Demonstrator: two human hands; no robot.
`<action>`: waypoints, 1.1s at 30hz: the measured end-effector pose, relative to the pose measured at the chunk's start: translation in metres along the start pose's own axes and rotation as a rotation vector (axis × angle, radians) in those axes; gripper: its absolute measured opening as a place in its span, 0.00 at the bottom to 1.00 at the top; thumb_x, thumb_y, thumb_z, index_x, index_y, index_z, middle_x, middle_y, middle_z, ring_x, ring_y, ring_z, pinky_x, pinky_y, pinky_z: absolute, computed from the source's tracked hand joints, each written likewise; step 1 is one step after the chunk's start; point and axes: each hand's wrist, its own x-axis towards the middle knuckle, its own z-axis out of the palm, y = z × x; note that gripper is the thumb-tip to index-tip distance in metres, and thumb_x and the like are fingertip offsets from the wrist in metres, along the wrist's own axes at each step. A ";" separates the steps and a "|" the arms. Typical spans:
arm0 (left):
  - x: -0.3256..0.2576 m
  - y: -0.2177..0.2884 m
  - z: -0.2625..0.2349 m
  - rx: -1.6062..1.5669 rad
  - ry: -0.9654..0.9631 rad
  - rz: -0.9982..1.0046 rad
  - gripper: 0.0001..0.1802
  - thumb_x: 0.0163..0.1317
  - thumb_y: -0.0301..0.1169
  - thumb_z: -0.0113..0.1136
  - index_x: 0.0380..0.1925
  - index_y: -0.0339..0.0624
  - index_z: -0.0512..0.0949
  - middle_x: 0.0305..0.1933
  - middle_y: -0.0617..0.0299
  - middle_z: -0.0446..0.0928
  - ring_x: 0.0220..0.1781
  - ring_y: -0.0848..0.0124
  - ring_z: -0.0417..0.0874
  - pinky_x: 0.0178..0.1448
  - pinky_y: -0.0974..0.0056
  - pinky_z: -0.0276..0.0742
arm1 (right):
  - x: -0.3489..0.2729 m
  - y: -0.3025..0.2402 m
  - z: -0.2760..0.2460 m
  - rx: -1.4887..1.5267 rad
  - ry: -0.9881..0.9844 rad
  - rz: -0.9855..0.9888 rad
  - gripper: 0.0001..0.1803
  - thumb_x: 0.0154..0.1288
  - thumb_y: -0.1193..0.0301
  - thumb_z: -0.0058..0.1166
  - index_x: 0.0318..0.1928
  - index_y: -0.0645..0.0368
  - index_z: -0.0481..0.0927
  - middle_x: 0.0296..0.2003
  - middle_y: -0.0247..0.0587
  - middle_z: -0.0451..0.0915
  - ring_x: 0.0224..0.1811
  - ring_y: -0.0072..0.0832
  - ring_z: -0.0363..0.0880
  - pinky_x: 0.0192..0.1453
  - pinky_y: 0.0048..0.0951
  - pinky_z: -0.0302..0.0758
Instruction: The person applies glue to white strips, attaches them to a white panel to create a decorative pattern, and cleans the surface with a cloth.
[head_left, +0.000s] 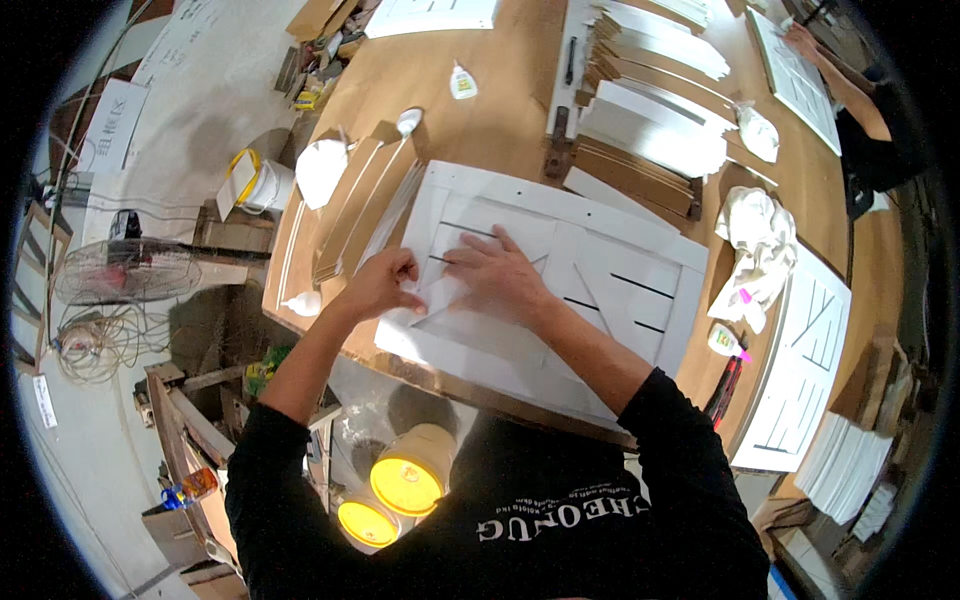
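Observation:
A white framed panel (pixel 500 350) with dark slots and slanted strips lies flat before me on the wooden table (pixel 480 130). At its left side is my left hand (pixel 385 285), fingers curled and thumb apart; whether something small is between them I cannot make out. My right hand (pixel 500 278) rests on the panel's left half, its fingers spread. Just beyond my left hand stand brown and white strips (pixel 365 205) in a stack. A small white glue bottle (pixel 303 303) lies by the table edge near my left wrist.
Stacked white and brown boards (pixel 655 130) sit at the far side. A crumpled white cloth (pixel 757 250), another glue bottle (pixel 722 340) and a second slotted panel (pixel 795 365) are to the right. A co-worker's arm (pixel 850 95) reaches over a panel. Yellow-lidded buckets (pixel 408 484) stand below the table.

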 end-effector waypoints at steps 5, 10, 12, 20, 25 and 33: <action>0.002 -0.002 0.008 0.001 0.040 0.008 0.27 0.30 0.32 0.80 0.27 0.43 0.71 0.29 0.67 0.68 0.31 0.73 0.69 0.37 0.67 0.69 | 0.001 0.010 -0.003 0.041 -0.001 -0.082 0.25 0.50 0.49 0.60 0.47 0.46 0.80 0.57 0.27 0.73 0.66 0.32 0.63 0.71 0.44 0.53; -0.001 0.004 0.001 0.027 0.033 0.084 0.27 0.30 0.33 0.80 0.29 0.42 0.71 0.31 0.67 0.68 0.33 0.73 0.69 0.38 0.67 0.69 | 0.000 0.009 -0.005 0.016 0.026 -0.069 0.25 0.50 0.48 0.60 0.47 0.46 0.79 0.55 0.29 0.74 0.66 0.32 0.63 0.72 0.46 0.51; 0.001 0.003 -0.001 0.075 0.001 0.061 0.28 0.31 0.34 0.80 0.30 0.42 0.71 0.31 0.67 0.67 0.33 0.73 0.69 0.38 0.67 0.70 | 0.000 0.009 -0.007 0.015 0.046 -0.076 0.26 0.50 0.48 0.60 0.47 0.46 0.79 0.55 0.29 0.74 0.66 0.32 0.63 0.71 0.48 0.52; 0.000 -0.002 -0.008 0.035 -0.106 0.057 0.30 0.31 0.34 0.81 0.34 0.44 0.71 0.32 0.67 0.67 0.35 0.72 0.69 0.39 0.66 0.70 | 0.000 0.010 0.001 0.046 0.129 -0.100 0.27 0.47 0.49 0.62 0.47 0.46 0.79 0.54 0.30 0.74 0.63 0.34 0.66 0.69 0.52 0.55; 0.003 -0.009 -0.007 0.063 -0.126 0.068 0.30 0.33 0.34 0.80 0.35 0.43 0.70 0.34 0.67 0.67 0.36 0.73 0.68 0.39 0.67 0.69 | 0.000 0.006 -0.003 0.073 0.112 -0.054 0.25 0.44 0.54 0.66 0.46 0.45 0.80 0.54 0.29 0.75 0.64 0.34 0.67 0.71 0.50 0.54; 0.005 -0.002 -0.011 0.016 -0.181 0.004 0.31 0.32 0.32 0.79 0.37 0.41 0.71 0.35 0.64 0.67 0.36 0.72 0.69 0.39 0.67 0.69 | 0.000 0.010 -0.004 0.108 0.127 -0.069 0.24 0.45 0.55 0.67 0.45 0.46 0.80 0.53 0.28 0.76 0.63 0.33 0.67 0.70 0.51 0.55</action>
